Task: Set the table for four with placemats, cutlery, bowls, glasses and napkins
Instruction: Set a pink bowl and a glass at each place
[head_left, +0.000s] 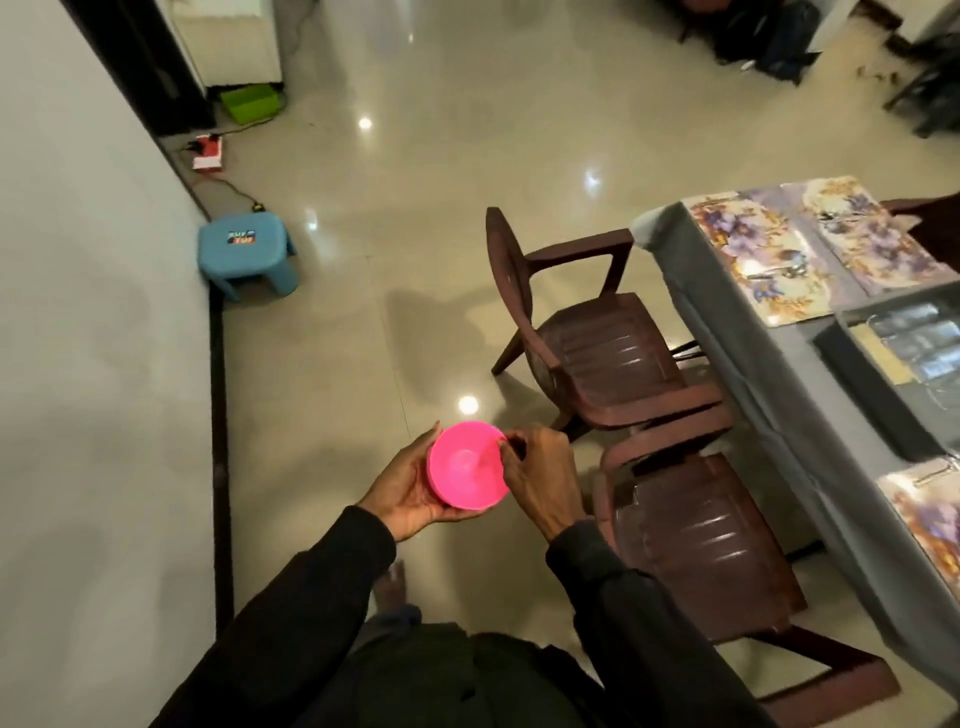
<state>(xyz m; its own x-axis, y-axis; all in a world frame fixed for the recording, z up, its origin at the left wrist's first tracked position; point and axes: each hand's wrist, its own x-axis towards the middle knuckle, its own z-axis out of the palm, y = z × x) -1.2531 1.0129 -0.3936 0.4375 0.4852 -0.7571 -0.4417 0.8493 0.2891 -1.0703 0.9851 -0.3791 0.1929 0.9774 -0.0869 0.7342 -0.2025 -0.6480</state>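
Observation:
I hold a bright pink plastic bowl in front of me above the floor. My left hand cups it from below and the left, fingers curled round its side. My right hand pinches its right rim. To the right stands the table under a grey cloth. Floral placemats lie at its far end with cutlery on them, and another placemat shows at the right edge.
Two dark brown plastic chairs stand along the table's left side. A dark tray with glasses sits on the table. A blue stool, a cable and a green box lie by the left wall.

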